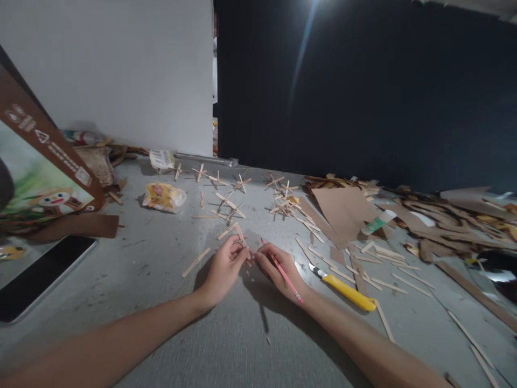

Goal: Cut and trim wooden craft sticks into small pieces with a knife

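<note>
Left hand (224, 266) is closed, pinching a wooden stick (240, 234) between thumb and fingers; the stick slants up and away from the fingertips. Right hand (281, 269) is closed on a pink pencil (287, 278), eraser end lying back over the wrist. Fingertips of both hands are near each other; any small piece between them cannot be made out. A second stick (226, 231) meets the far end of the first; whether they are joined cannot be told. Beyond, on the tabletop (153, 285), sit several crossed-stick pieces (230, 205). One loose stick (196, 262) lies left of the left hand. A yellow utility knife (348, 292), blade exposed, lies right of the right hand, beside scattered sticks (388, 285). Farther right: glue stick (378, 221) and cardboard sheet (339, 211). Far left: phone (45, 277)
</note>
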Motion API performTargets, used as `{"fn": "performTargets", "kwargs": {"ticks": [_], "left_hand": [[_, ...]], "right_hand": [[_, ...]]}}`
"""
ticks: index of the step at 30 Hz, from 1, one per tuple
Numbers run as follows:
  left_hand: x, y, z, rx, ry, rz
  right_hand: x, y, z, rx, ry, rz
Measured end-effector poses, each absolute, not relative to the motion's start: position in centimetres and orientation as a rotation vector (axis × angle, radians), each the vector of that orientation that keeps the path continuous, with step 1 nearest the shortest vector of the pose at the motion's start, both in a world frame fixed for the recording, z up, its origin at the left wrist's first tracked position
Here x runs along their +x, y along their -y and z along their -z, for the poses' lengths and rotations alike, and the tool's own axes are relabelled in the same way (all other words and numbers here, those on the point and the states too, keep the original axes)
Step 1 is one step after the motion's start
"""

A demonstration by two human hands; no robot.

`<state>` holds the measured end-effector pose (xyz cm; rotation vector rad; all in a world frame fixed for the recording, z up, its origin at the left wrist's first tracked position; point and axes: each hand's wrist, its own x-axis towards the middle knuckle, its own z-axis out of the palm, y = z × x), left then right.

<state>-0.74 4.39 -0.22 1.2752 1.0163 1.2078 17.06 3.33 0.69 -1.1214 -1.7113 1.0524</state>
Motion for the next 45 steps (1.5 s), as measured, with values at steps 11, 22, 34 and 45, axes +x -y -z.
{"fn": "performTargets", "kwargs": {"ticks": [11,22,34,45], "left_hand": [[-0.7,-4.2,1.1,1.271,-1.013,-1.189],[-0.7,-3.9,1.0,1.257,-0.996,-1.241],[-0.5,-3.9,1.3,1.192,-0.900,-1.252],[-0.5,-3.8,1.3,1.226,-0.877,-1.188]], "right_hand": [[17.1,-3.3,-0.6,-1.149,1.702,-1.018],[17.2,-3.5,-0.1,-1.144,1.795,-0.904],[23.2,-0.7,-3.0,-1.639,2.590,0.113],[33.3,2.8,2.3,-1.981,2.160,0.331]]}}
